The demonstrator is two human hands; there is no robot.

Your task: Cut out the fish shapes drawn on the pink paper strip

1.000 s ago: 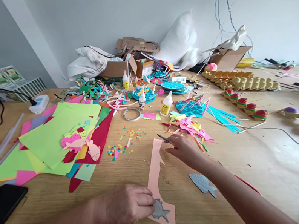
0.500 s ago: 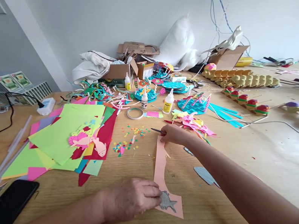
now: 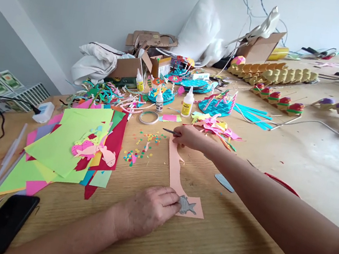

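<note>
My left hand (image 3: 154,208) lies low in the middle of the view, its closed fingertips pressing a grey fish cutout (image 3: 187,206) against a salmon-pink paper (image 3: 177,176). The paper is an uneven piece, with a narrow strip running up from a wider lower end. At the strip's top, my right hand (image 3: 189,136) pinches a dark pencil (image 3: 171,131) pointing left, while its fingers touch the paper. Part of the fish is hidden under my left fingers. Below my right forearm lies a grey oval cutout (image 3: 224,182), beside the red handle (image 3: 282,182) of a partly covered tool.
Coloured paper sheets (image 3: 68,127) with pink fish cutouts (image 3: 107,156) spread at left, above a black phone (image 3: 6,221). Confetti (image 3: 134,155) lies near the strip. Farther back stand glue bottles (image 3: 187,103), a tape roll (image 3: 149,117), blue woven pieces (image 3: 215,106) and painted egg cartons (image 3: 277,102).
The view has shifted, so the table scene sits higher and farther left. Both hands keep their holds on the pencil, paper and fish cutout.
</note>
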